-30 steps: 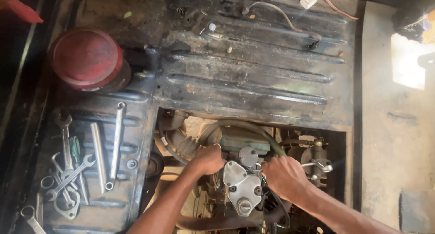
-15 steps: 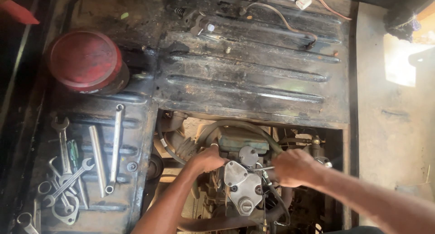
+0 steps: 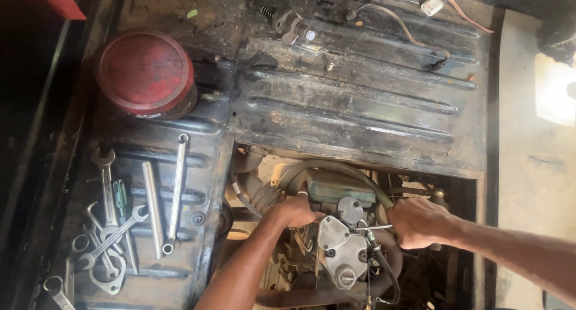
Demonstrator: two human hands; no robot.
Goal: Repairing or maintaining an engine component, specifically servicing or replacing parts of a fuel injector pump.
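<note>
Steel spanners beside engine

The fingers of the left hand curled out of sight behind the grey metal cover, so what they gripped could not be told. The right hand closed over a part that its own knuckles hid. Both forearms were cut off by the lower and right edges. The black hose vanished behind the right hand. The lowest wrench of the pile ran off the bottom edge, and a red object was clipped by the top-left corner. The depths of the engine opening lay in shadow, too dark to read. The bright patch at right was washed out.
</note>
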